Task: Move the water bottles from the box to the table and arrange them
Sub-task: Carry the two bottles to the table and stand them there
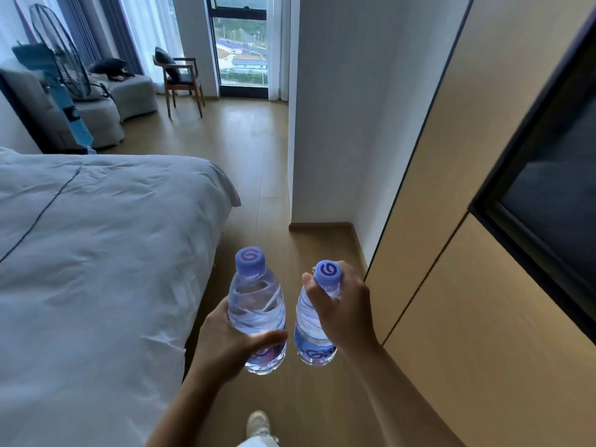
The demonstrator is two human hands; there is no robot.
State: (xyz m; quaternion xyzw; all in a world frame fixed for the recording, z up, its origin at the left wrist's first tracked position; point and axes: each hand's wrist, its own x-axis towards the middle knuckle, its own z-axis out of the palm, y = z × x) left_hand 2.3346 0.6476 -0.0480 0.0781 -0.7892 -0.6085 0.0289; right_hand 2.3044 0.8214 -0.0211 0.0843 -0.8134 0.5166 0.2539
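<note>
Head view: one frame, looking forward and down a bedroom aisle.
Landmark: bed (pixel 96 240), white duvet, fills the left half; a thin dark cable runs diagonally across the cover.
Floor: wood plank floor (pixel 251 143), runs from the bed's right edge past the foot of the bed to the window.
Left hand: left hand (pixel 225 343) wrapped round the lower body of the left bottle (pixel 256 311), thumb across the front. Bottle upright, just right of the bed's edge, in the air over the floor.
Right hand: right hand (pixel 342 311) gripping the right bottle (pixel 314 330) from above at neck and shoulder, fingers curled below the cap. Bottle upright, further right of the bed than the left one, close beside it, not touching.
Bottles: clear, full of water, purple caps with a swirl mark, purple label low down.
Box/table: neither in frame.
Shoe: light shoe (pixel 258 424) on the floor at bottom centre, right of the bed.
Wall side: across the aisle from the bed, tan panel wall (pixel 483 253) with a dark-framed screen (pixel 554 175) set on it; white partition (pixel 338 108) beyond.
Beyond the bed's foot: standing fan (pixel 61 53), grey sofa (pixel 106 101) with dark cushion, wooden armchair (pixel 180 80), tall window (pixel 240 43) with sheer curtains, buildings outside.
</note>
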